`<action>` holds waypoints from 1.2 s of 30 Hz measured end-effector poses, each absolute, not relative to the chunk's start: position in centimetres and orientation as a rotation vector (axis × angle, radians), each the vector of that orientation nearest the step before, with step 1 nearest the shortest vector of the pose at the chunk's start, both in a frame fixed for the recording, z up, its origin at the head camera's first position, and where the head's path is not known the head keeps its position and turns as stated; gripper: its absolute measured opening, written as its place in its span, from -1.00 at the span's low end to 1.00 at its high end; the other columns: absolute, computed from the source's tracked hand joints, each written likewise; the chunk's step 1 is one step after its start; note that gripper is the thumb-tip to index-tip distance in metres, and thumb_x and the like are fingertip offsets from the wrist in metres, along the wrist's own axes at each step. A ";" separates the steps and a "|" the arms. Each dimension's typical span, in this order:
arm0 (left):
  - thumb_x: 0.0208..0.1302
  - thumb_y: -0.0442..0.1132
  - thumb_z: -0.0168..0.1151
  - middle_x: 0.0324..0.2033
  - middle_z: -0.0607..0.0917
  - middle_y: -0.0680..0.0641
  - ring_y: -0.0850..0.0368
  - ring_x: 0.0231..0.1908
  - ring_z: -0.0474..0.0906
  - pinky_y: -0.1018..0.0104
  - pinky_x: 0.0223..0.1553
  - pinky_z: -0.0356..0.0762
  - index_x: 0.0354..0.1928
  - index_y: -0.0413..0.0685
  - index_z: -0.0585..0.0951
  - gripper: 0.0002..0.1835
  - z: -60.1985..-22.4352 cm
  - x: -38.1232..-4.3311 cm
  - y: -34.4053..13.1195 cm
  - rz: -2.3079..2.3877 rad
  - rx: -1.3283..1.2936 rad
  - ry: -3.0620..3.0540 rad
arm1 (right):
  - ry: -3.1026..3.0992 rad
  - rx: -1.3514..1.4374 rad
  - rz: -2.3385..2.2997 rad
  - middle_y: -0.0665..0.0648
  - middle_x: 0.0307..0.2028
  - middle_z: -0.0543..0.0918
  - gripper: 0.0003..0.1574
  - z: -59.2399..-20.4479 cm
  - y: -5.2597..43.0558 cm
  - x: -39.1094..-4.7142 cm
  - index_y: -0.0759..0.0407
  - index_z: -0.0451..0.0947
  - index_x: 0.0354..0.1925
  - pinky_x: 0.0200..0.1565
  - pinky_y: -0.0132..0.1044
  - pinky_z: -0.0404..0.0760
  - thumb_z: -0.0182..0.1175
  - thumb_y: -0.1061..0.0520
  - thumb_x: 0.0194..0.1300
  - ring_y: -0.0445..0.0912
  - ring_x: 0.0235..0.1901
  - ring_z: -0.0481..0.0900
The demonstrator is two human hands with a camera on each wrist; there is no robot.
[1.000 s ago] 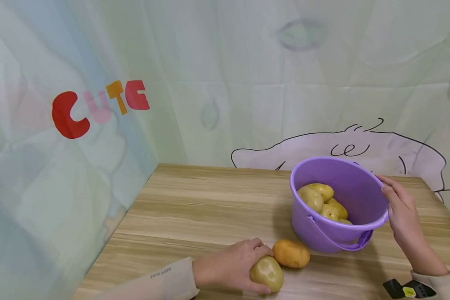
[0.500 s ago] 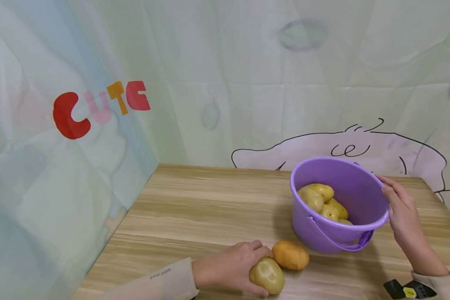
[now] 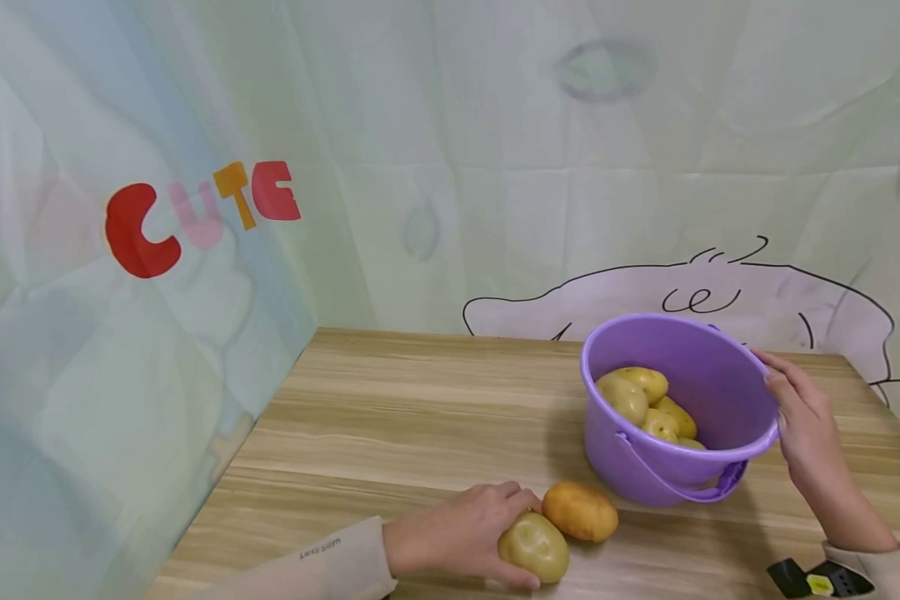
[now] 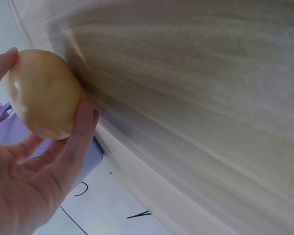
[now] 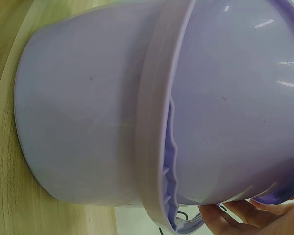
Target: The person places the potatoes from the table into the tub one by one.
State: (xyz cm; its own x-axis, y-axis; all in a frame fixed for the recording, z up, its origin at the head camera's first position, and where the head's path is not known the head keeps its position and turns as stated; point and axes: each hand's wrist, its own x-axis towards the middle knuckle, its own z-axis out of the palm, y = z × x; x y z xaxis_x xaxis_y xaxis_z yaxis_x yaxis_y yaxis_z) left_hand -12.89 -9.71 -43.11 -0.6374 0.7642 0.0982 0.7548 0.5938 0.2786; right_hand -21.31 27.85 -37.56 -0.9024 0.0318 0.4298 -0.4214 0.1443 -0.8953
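In the head view my left hand (image 3: 468, 529) holds a pale yellow potato (image 3: 536, 548) low over the front of the table. The left wrist view shows thumb and fingers around this potato (image 4: 45, 93) from opposite sides. Just beyond it, by the fingertips, lies a more orange potato (image 3: 580, 511). My right hand (image 3: 806, 425) grips the right side of a purple bucket (image 3: 630, 475) at its rim. The bucket is tilted toward me, and several yellow potatoes (image 3: 645, 400) lie inside at its left. In the right wrist view, fingers (image 5: 255, 213) touch the bucket's (image 5: 88, 107) upper part.
The bucket's handle (image 3: 675, 487) hangs down along its front. Wood-grain table (image 3: 390, 400) extends left of the bucket. Printed cloth (image 3: 450, 167) hangs behind the table and along its left side. A black strap with a yellow mark (image 3: 817, 581) is at the right wrist.
Very little differs. The orange potato has shifted slightly left and nearer, and the held potato has turned slightly. The right hand and the bucket stay put.
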 end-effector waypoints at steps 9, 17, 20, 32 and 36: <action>-0.04 0.41 0.14 -0.18 0.50 0.15 0.42 -0.28 0.40 0.57 -0.26 0.39 0.07 0.05 0.42 -0.25 -42.7 -13.0 -9.8 0.467 1.273 2.782 | -2.068 0.361 1.828 -0.13 -0.12 0.55 -0.58 -37.5 27.8 -21.3 0.30 0.39 0.16 -0.23 -0.60 0.41 -0.11 0.17 0.42 -0.32 -0.17 0.49; -0.06 0.37 0.21 -0.26 0.48 0.17 0.43 -0.32 0.38 0.55 -0.31 0.38 0.01 0.09 0.43 -0.31 -42.1 -13.3 -10.3 0.526 1.248 2.810 | -2.126 0.325 1.775 -0.15 -0.11 0.53 -0.57 -37.4 27.9 -21.3 0.25 0.39 0.18 -0.24 -0.61 0.40 -0.13 0.16 0.42 -0.33 -0.17 0.48; -0.06 0.37 0.21 -0.24 0.49 0.15 0.41 -0.32 0.39 0.57 -0.30 0.39 0.00 0.06 0.43 -0.31 -41.8 -13.4 -10.5 0.534 1.249 2.832 | -2.123 0.326 1.784 -0.15 -0.11 0.54 -0.58 -37.4 27.9 -21.3 0.25 0.40 0.17 -0.24 -0.61 0.41 -0.12 0.17 0.42 -0.33 -0.17 0.48; -0.03 0.38 0.17 -0.17 0.51 0.09 0.37 -0.30 0.43 0.55 -0.29 0.42 0.05 0.03 0.41 -0.28 -40.6 -13.7 -11.2 0.629 1.190 2.855 | -2.135 0.313 1.756 -0.15 -0.11 0.54 -0.58 -37.5 27.9 -21.3 0.25 0.40 0.17 -0.25 -0.60 0.41 -0.13 0.17 0.42 -0.33 -0.18 0.49; -0.04 0.38 0.18 -0.17 0.51 0.10 0.37 -0.30 0.43 0.54 -0.29 0.41 0.04 0.07 0.41 -0.28 -40.5 -13.8 -11.5 0.667 1.168 2.872 | -2.127 0.329 1.768 -0.13 -0.11 0.53 -0.58 -37.5 27.9 -21.2 0.27 0.40 0.17 -0.24 -0.61 0.42 -0.13 0.18 0.42 -0.33 -0.17 0.49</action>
State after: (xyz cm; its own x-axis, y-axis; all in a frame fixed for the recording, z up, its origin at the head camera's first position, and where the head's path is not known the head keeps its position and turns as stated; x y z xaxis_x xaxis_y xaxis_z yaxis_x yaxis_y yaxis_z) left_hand -13.75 -11.48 -40.49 -0.7283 0.6607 0.1818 0.6732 0.6403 0.3699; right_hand -21.25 27.85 -37.47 -0.9104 0.0463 0.4112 -0.3958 0.1924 -0.8979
